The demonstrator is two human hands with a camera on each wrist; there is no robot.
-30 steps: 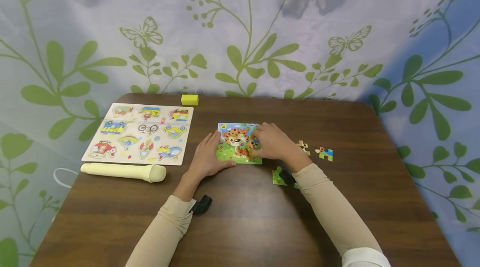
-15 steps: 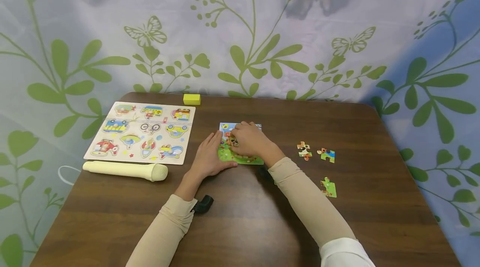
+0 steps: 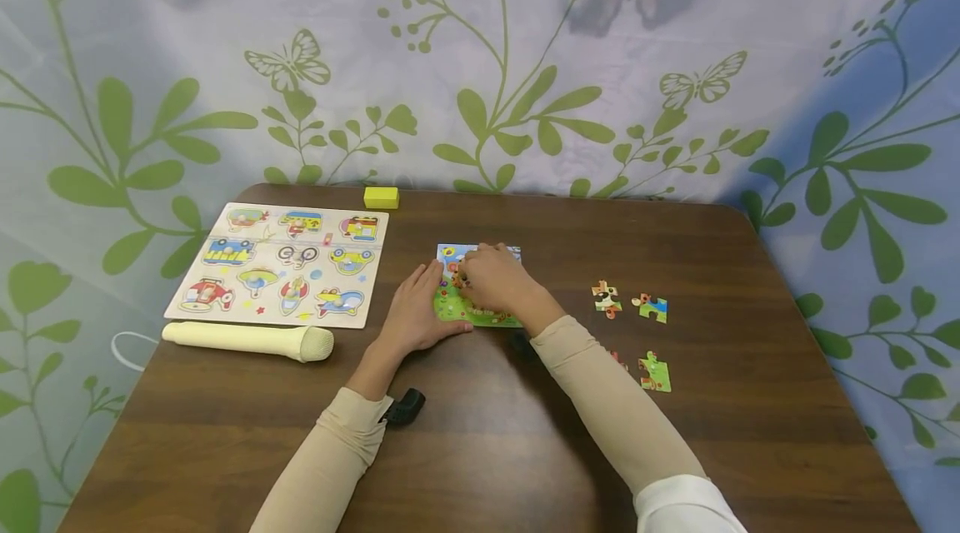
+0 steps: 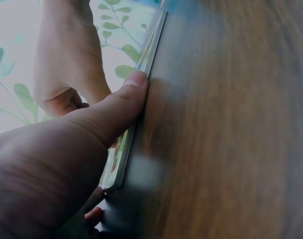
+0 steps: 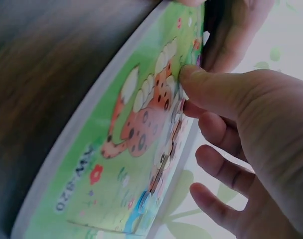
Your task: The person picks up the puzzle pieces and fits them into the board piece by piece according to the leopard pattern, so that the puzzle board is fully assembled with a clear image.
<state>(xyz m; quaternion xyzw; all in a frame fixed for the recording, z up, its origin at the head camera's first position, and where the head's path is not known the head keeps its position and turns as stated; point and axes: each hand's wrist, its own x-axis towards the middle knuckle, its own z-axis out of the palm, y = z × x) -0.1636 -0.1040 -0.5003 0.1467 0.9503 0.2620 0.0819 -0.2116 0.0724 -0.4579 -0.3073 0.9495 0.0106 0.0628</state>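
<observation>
My left hand (image 3: 414, 312) lies at the lower left corner of a small picture puzzle board (image 3: 453, 310), its straight fingers along the left side and its thumb on the front edge. The board shows a spotted cub on green grass. Over its middle, my right hand (image 3: 498, 276) pinches a small puzzle piece (image 5: 178, 108) between thumb and index finger, low against the printed picture. In the right wrist view the other fingers (image 5: 216, 204) stay loosely bent. Right of the board lie loose puzzle pieces (image 3: 606, 300), (image 3: 651, 307), (image 3: 655, 372), with another partly hidden by the right sleeve.
A pale board with vehicle pictures (image 3: 273, 266) lies at the left of the brown table (image 3: 465, 450). A cream microphone (image 3: 247, 341) lies before it. At the back edge sits a yellow block (image 3: 382, 198). A leaf-patterned curtain (image 3: 525, 58) hangs behind.
Over the last second my right hand has moved left, from the board's right side to its middle, with the arm uncovering loose pieces. My left hand has stayed in place.
</observation>
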